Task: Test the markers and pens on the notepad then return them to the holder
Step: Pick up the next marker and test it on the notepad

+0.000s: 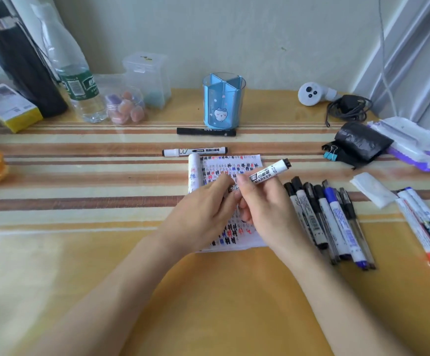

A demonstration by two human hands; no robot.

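Both hands hold one white whiteboard marker [265, 174] slanted above the notepad [230, 164]. My right hand [262, 206] grips its barrel. My left hand [206, 209] grips its lower end, which the fingers hide. The notepad page is covered with black, red and blue test marks. The blue pen holder [223, 101] stands empty behind it. A black marker [206, 131] and a white marker [194, 151] lie between holder and notepad. Several markers and pens [329, 217] lie in a row right of the notepad, and three more markers [426, 227] lie further right.
A water bottle [77, 83], a jar of small items [126, 106], a clear box [148, 78] and a dark flask [18, 60] stand at the back left. A cable [347, 109], black bag [360, 142], wipes pack [408, 142] and tissue [373, 188] lie right.
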